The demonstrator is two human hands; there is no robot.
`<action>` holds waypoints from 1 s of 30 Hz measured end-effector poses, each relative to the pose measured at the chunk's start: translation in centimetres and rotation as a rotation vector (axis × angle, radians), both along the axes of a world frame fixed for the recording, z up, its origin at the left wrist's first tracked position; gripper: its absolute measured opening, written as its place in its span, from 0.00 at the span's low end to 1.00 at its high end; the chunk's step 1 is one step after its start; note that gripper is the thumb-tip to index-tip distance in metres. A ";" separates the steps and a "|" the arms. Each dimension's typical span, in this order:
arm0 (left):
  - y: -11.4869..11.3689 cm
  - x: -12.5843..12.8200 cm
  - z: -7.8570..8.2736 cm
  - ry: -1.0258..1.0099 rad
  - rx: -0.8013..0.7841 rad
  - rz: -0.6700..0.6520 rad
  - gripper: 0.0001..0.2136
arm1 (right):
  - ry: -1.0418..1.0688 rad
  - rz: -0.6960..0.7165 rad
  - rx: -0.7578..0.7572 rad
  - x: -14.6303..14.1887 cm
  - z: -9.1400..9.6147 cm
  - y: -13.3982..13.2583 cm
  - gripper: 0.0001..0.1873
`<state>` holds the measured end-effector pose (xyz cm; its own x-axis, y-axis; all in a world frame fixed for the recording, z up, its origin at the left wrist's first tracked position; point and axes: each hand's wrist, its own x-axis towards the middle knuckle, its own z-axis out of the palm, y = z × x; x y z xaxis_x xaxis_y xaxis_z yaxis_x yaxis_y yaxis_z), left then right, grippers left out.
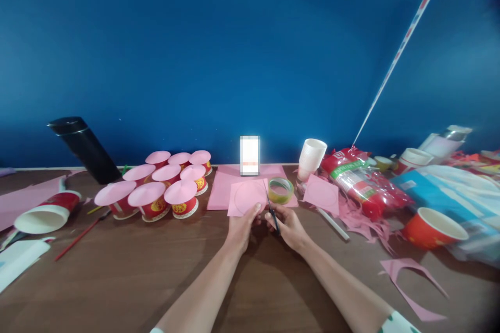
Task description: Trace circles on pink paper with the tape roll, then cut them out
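Observation:
My left hand (242, 226) pinches the lower edge of a square of pink paper (247, 196) that has a circle drawn on it. In my right hand (288, 228) is a pair of scissors (272, 213), the blades pointing up along the paper's right edge. I cannot tell whether the blades touch the paper. Just beyond my right hand stands a roll of green-yellow tape (280, 191), on a pink sheet stack (219, 190). Another pink square with a drawn circle (321, 195) lies to the right.
Several red cups with pink paper discs on top (150, 200) stand at left, near a black flask (84, 148). A white cup stack (311, 156), red plastic packet (363, 182), pink scraps (365, 223) and an orange cup (433, 229) lie at right. A blue partition (242, 62) rises behind.

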<state>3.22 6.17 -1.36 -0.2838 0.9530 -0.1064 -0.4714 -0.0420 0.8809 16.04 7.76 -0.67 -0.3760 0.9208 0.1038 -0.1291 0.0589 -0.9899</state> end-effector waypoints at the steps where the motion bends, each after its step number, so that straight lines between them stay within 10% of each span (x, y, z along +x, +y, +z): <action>1: 0.0 0.0 0.0 -0.001 0.001 0.000 0.14 | 0.000 0.004 0.006 0.0 0.0 0.0 0.21; 30: 0.0 0.0 -0.1 0.009 0.005 -0.011 0.15 | -0.046 0.019 0.027 0.1 0.0 0.1 0.19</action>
